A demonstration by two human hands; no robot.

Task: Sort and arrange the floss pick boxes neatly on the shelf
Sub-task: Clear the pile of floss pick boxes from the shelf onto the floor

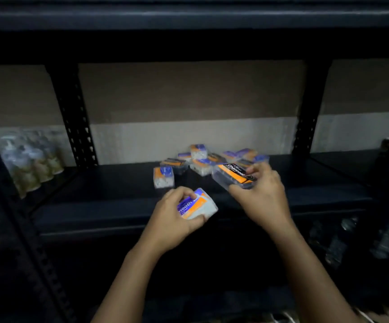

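Just below the centre of the frame, a blue-and-orange floss pick box point(197, 204) was gripped in the left hand point(177, 214), fingers curled over its top edge and thumb beneath. To the right and slightly higher, a longer black-and-orange charcoal floss pick box point(235, 176) was held in the right hand point(262, 191), pinched at its right end. Both boxes were held above the front of the dark shelf point(109, 183). Behind them, at centre frame, a loose heap of boxes point(208, 159) lay jumbled, one upright box point(163, 177) standing apart at its left. The clear plastic cases were judged light, stiff and somewhat slippery, best gripped across the short sides.
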